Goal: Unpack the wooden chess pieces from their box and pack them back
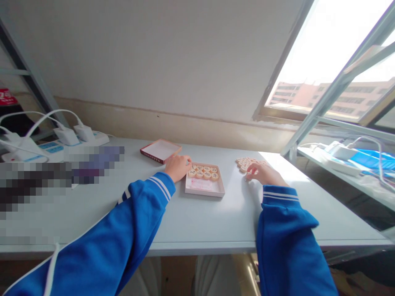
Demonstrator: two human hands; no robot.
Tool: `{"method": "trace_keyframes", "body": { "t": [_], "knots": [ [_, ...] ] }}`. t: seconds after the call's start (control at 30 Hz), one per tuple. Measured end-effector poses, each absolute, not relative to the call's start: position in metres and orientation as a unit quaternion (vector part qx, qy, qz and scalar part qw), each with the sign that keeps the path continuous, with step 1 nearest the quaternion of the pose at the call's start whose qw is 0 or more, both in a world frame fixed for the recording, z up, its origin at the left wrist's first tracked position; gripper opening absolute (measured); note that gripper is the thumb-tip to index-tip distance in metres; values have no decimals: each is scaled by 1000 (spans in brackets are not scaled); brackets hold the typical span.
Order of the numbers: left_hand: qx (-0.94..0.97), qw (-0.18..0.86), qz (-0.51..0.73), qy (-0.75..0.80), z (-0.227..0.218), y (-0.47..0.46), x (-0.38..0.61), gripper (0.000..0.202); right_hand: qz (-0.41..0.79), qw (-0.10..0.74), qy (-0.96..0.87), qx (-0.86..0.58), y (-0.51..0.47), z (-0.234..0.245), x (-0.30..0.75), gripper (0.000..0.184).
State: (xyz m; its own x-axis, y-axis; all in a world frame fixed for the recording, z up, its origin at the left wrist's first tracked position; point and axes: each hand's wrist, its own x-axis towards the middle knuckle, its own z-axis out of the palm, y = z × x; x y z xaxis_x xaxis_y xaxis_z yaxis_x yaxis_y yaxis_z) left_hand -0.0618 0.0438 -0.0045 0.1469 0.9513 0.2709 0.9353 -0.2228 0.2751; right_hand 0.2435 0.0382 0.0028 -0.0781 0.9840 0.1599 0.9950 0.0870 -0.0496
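A shallow white box (205,190) sits mid-table with several round wooden chess pieces (203,172) lined along its far side. My left hand (177,166) rests at the box's far left corner, fingers curled on a piece there. My right hand (263,173) lies to the right of the box, fingers bent down onto a loose pile of wooden pieces (244,163) on the table. Both arms wear blue sleeves with white stripes.
The box's red-edged lid (160,150) lies upside down behind my left hand. Power strips with white chargers and cables (66,137) occupy the table's far left. A window frame (324,102) and a side shelf with a power strip (339,154) stand at right.
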Motion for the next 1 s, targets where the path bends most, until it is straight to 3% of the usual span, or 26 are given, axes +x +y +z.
{"method": "trace_keyframes", "body": {
  "t": [0.2,0.3,0.43,0.57,0.7,0.8,0.9,1.0],
  "knots": [
    [730,38,215,647,-8,50,-68,26,-20,81,-702,-708,35,3,245,15],
    [720,70,234,649,-10,53,-68,25,-15,126,-708,-694,32,10,237,11],
    [738,138,253,610,-11,62,-71,29,70,252,-778,-570,28,21,190,20],
    [751,288,240,543,-13,73,-81,38,165,246,-858,-419,30,13,126,22],
    [767,364,243,469,-12,74,-88,40,87,217,-893,-384,29,-3,90,19],
    [777,343,209,485,-9,69,-87,51,43,218,-877,-425,29,-5,92,27],
    [789,294,170,512,-4,63,-85,71,7,207,-849,-486,33,-1,112,13],
    [798,273,153,516,-1,59,-83,85,-74,161,-790,-587,38,5,144,13]
  ]
}}
